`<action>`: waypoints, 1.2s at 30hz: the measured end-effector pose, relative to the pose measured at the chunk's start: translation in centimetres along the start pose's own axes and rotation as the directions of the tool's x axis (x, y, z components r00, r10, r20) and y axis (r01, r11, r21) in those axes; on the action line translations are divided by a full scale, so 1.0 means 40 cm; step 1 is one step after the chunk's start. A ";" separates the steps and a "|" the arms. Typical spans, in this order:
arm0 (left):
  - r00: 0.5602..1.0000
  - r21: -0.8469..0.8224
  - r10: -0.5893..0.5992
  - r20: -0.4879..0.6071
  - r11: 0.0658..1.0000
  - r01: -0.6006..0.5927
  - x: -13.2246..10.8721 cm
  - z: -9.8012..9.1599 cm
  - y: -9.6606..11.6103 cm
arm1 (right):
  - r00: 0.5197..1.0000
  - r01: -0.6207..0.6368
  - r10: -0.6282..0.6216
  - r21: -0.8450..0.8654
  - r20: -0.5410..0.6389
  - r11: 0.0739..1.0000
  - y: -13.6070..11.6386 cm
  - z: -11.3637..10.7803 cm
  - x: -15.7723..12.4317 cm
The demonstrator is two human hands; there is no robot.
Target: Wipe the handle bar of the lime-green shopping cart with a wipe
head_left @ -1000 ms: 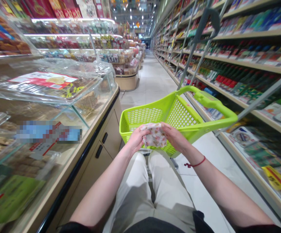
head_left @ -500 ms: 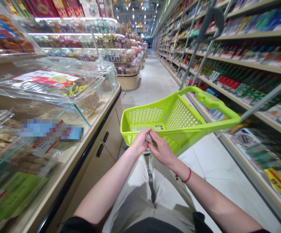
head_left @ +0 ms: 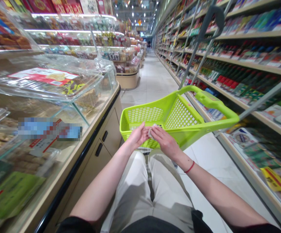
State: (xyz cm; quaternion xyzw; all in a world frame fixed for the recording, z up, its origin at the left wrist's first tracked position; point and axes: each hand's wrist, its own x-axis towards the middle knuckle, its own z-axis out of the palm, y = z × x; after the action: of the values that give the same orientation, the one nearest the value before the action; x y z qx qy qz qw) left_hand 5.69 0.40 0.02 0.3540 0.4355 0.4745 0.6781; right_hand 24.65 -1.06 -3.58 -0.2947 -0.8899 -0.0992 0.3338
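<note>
In the head view, my right hand (head_left: 166, 140) has its fingers closed over a small, crumpled white tissue (head_left: 150, 133), mostly hidden under the fingers. My left hand (head_left: 138, 137) is beside it, palm turned up and thumb raised, its fingers loosely apart and reaching toward the tissue. Whether the left fingertips touch the tissue is hard to make out. Just beyond both hands is a lime-green plastic shopping basket (head_left: 145, 113) with perforated walls and a long handle reaching to the right.
On the left runs a wooden counter (head_left: 99, 121) with clear bins of packaged food (head_left: 58, 81). Tall stocked shelves (head_left: 242, 61) line the right side. A tiled aisle (head_left: 152, 72) stretches ahead, with a rounded display (head_left: 128, 81) at its left.
My hands have moved apart from a close clasp. The left has opened, while the right has shifted slightly right with the tissue. The basket stays nearly in place.
</note>
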 end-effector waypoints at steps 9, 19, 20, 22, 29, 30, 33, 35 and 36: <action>0.780 0.967 0.577 0.242 -0.075 -0.245 0.015 -0.062 -0.104 | 0.939 -0.313 0.344 -0.399 0.008 0.862 0.016 0.063 0.003; 0.713 0.927 0.603 0.357 -0.322 -0.192 0.035 -0.084 -0.153 | 0.915 -0.373 0.403 -0.343 0.020 0.862 -0.048 0.152 0.050; 0.712 0.927 0.604 0.357 -0.323 -0.191 0.037 -0.084 -0.155 | 0.919 -0.367 0.394 -0.323 0.021 0.872 -0.063 0.167 0.057; 0.713 0.927 0.604 0.356 -0.324 -0.188 0.042 -0.087 -0.161 | 0.924 -0.361 0.382 -0.293 0.016 0.885 -0.090 0.194 0.071; 0.678 0.923 0.631 0.377 -0.315 -0.219 0.054 -0.109 -0.172 | 0.947 -0.297 0.319 -0.292 0.033 0.909 -0.074 0.190 0.069; 0.673 0.924 0.637 0.377 -0.312 -0.221 0.055 -0.111 -0.173 | 0.950 -0.283 0.309 -0.303 0.040 0.910 -0.062 0.176 0.060; 0.664 0.923 0.645 0.378 -0.312 -0.223 0.055 -0.112 -0.174 | 0.948 -0.280 0.317 -0.370 0.042 0.886 -0.025 0.122 0.026; 0.659 0.923 0.649 0.380 -0.317 -0.219 0.055 -0.111 -0.174 | 0.937 -0.309 0.350 -0.423 0.021 0.852 0.000 0.085 0.003; 0.659 0.923 0.649 0.379 -0.319 -0.217 0.055 -0.110 -0.174 | 0.929 -0.330 0.371 -0.445 0.004 0.832 0.010 0.070 -0.007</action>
State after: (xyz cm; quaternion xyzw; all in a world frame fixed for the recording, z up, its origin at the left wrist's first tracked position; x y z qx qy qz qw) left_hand 4.31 0.70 -8.37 0.7803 0.5516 0.2697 -0.1192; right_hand 23.58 0.17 -5.89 -0.5243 -0.7896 -0.2199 0.2310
